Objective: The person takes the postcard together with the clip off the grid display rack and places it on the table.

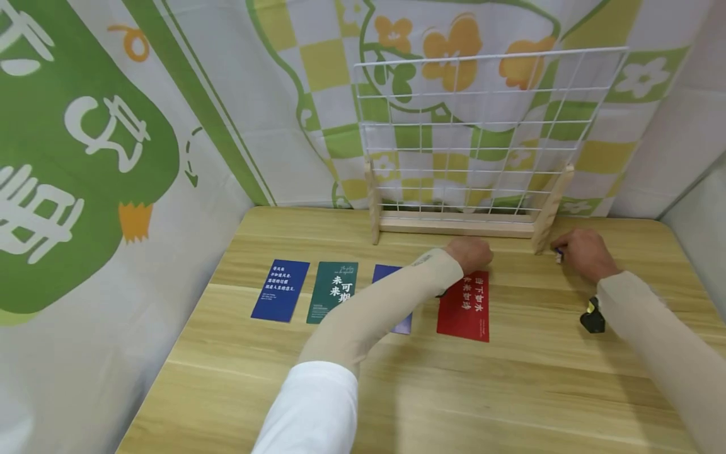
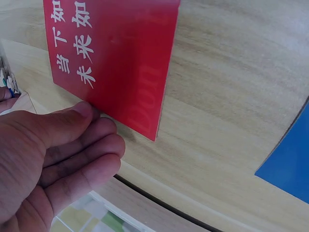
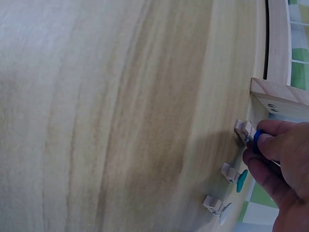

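Observation:
A red card point(image 1: 464, 309) with white characters lies on the table at the right end of a row of cards. At its far edge is my left hand point(image 1: 469, 252), and in the left wrist view its thumb and index finger pinch that edge of the card point(image 2: 116, 63). Beside the rack's right foot, my right hand point(image 1: 590, 252) pinches a small wooden clothespin point(image 3: 245, 130) by its blue decorated end. Two more clothespins lie near the fingers in the right wrist view, one with a green piece point(image 3: 242, 181) and one with a pale piece point(image 3: 225, 213).
A white wire grid rack point(image 1: 476, 123) in a wooden stand point(image 1: 454, 224) stands at the table's back. Left of the red card lie a blue card point(image 1: 280, 290), a green card point(image 1: 333, 290) and another blue-purple card point(image 1: 404, 325), partly behind my left sleeve.

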A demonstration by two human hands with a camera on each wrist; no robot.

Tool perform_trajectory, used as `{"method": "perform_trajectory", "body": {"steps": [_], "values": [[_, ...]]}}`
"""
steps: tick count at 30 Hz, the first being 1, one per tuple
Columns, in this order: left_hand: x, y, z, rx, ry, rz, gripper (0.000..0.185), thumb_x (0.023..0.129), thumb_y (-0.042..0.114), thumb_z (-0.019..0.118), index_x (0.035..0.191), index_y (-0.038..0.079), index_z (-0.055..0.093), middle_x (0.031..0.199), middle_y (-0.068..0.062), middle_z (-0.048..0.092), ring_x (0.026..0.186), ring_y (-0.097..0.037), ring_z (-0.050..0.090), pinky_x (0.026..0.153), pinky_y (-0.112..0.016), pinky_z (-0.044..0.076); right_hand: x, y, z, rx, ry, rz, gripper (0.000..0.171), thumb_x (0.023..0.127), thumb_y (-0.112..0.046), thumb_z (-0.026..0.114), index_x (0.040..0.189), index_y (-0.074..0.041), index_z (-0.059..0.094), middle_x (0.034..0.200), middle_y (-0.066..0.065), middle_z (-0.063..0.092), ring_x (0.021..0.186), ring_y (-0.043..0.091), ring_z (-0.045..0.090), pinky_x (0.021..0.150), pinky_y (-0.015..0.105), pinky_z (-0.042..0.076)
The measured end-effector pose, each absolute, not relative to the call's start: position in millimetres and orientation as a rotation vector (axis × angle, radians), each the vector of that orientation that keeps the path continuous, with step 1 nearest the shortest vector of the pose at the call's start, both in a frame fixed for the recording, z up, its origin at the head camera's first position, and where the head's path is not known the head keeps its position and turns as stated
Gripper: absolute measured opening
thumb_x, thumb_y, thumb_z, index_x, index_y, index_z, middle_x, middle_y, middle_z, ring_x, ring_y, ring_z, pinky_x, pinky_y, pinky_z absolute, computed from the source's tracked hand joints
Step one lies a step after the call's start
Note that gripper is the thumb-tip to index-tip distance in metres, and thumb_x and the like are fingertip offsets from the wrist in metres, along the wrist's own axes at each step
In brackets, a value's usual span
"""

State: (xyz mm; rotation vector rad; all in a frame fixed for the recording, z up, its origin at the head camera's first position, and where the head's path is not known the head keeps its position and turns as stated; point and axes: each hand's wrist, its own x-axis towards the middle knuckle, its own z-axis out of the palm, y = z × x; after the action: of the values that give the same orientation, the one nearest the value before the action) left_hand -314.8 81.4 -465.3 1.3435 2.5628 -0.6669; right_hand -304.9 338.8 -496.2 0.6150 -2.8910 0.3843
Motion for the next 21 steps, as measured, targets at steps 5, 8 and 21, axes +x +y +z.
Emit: {"method": "perform_trajectory", "body": {"steps": [5,8,21], "values": [[-312,80,-470,1.311,2.597,-0.655,0.022,0.099,0.01,0.055,0.11,0.019,0.073,0.113,0.006,0.072,0.096,-0.005,0.068,0.079,-0.018,0.056,-303,338,-500,0.564,-2.955,0.378,0.025,0.079,0.012,0.054,0.091,0.003,0.073,0.089,0.029,0.07,0.08,0.048,0.066,0.068,0.056,0.053],[-310,79,-472,1.295,2.606,-0.62,0.022,0.099,0.009,0.055,0.11,0.019,0.072,0.114,0.005,0.072,0.096,-0.006,0.068,0.08,-0.018,0.056,-301,337,-502,0.533,-2.994,0.369,0.03,0.078,0.014,0.05,0.095,0.003,0.072,0.089,0.029,0.069,0.075,0.046,0.065,0.066,0.056,0.053],[-292,71,-447,1.29,2.662,-0.379,0.022,0.101,0.027,0.055,0.113,0.014,0.068,0.111,0.0,0.071,0.1,-0.011,0.068,0.084,-0.022,0.056,-301,331,-502,0.533,-2.927,0.337,0.019,0.083,0.006,0.059,0.098,0.007,0.071,0.086,0.027,0.07,0.075,0.048,0.067,0.064,0.056,0.054]]}}
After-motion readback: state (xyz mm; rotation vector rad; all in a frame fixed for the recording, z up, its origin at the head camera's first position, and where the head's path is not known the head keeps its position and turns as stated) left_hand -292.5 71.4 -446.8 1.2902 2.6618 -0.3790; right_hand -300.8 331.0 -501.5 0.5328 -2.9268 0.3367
